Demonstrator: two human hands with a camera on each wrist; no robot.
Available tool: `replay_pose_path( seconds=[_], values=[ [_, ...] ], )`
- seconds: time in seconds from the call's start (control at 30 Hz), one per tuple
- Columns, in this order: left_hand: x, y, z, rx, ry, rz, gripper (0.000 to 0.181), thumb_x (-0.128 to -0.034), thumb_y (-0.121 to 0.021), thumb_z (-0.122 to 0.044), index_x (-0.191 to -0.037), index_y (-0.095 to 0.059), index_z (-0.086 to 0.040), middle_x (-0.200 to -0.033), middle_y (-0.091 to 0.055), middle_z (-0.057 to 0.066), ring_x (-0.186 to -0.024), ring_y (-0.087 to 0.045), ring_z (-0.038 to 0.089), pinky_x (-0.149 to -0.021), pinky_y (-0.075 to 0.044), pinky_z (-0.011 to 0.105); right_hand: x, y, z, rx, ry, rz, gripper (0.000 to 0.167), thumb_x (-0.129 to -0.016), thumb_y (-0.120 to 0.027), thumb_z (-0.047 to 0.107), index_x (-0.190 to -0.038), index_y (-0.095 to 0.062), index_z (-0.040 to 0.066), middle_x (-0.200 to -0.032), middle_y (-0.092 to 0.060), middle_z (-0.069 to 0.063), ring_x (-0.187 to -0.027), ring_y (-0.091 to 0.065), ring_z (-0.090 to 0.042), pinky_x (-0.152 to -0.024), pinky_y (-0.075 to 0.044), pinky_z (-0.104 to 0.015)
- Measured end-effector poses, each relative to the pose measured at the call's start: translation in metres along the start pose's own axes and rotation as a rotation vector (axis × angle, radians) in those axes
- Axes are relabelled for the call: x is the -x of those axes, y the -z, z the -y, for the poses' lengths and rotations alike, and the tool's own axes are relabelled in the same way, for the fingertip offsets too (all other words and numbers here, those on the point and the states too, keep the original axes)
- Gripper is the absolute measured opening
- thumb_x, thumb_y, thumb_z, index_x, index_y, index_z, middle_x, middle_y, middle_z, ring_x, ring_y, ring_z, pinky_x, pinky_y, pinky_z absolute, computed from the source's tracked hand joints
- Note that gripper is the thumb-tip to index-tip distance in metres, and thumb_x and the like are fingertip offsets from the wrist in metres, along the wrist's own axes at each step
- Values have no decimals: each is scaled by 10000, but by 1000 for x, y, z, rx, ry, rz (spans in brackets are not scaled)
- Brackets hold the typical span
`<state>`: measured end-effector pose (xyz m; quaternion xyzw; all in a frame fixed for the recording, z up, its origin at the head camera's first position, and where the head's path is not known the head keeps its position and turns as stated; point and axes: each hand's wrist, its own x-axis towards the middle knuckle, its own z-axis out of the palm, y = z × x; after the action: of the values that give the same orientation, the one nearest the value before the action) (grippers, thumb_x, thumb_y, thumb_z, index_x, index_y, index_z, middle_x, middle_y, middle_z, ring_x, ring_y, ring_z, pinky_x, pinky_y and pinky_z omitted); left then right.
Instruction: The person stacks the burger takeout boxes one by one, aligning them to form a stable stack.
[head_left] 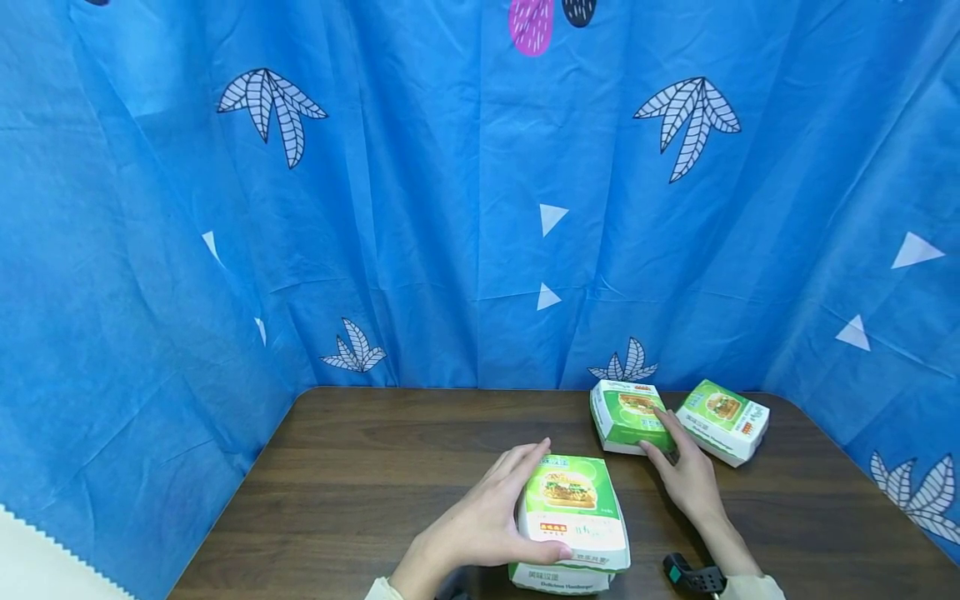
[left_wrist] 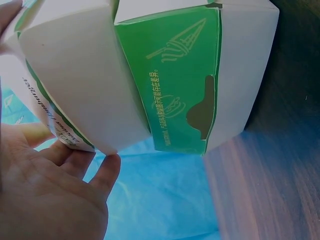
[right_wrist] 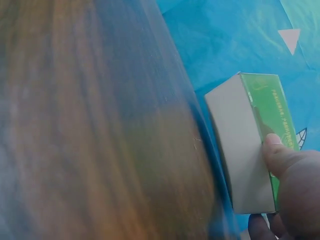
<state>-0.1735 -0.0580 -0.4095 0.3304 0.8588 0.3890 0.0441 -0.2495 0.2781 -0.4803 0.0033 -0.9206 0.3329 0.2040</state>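
Note:
Two green-and-white hamburger boxes are stacked near the front of the table. My left hand [head_left: 480, 518] grips the upper box [head_left: 573, 496], thumb on its near face and fingers around its far left side. Beneath it sits the lower box [head_left: 562, 578], whose green side panel shows in the left wrist view. At the back right, my right hand [head_left: 686, 475] holds another hamburger box [head_left: 633, 414], thumb against its near side and fingers along its right. In the right wrist view the thumb [right_wrist: 276, 150] presses that box's green side.
A further hamburger box [head_left: 723, 421] stands angled just right of the one under my right hand. The brown wooden table [head_left: 337, 492] reaches back to a blue patterned curtain [head_left: 420, 208]. A black watch-like band [head_left: 693, 575] is on my right wrist.

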Motion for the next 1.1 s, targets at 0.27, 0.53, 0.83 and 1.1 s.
replay_pose_path(
  seconds=[0.27,0.53,0.83,1.1],
  values=[
    [-1,0,1,1,-10,-5,1066,-783,-796,-636,-1635,-239,-320,-1584,-348,-94,-1354,-387,111,-1074,-466,418,-3,5,9,-24,24,-22,662,-1008,-686,197,-1584,-387,68,-1605,-313,-332,-1437,-343,-552,-1074,-407,-657],
    [0,-1,1,11,-2,-10,1051,-779,-798,-639,-1622,-259,-317,-1580,-356,-100,-1348,-401,118,-1076,-467,428,-4,10,17,-49,28,-37,664,-1009,-688,236,-1585,-394,87,-1616,-311,-313,-1440,-353,-543,-1052,-421,-669],
    [1,-1,0,22,6,-22,1040,-770,-798,-653,-1610,-273,-335,-1589,-355,-105,-1351,-405,124,-1069,-473,445,-2,17,27,-77,-3,-23,677,-1022,-667,279,-1608,-366,125,-1635,-288,-292,-1430,-367,-544,-1042,-440,-659],
    [1,0,-1,25,20,-19,1045,-765,-794,-667,-1608,-264,-349,-1589,-349,-115,-1348,-405,116,-1074,-469,448,-3,25,38,-110,54,-36,667,-1025,-660,286,-1609,-370,147,-1644,-297,-265,-1404,-419,-531,-1023,-463,-601]
  ],
)
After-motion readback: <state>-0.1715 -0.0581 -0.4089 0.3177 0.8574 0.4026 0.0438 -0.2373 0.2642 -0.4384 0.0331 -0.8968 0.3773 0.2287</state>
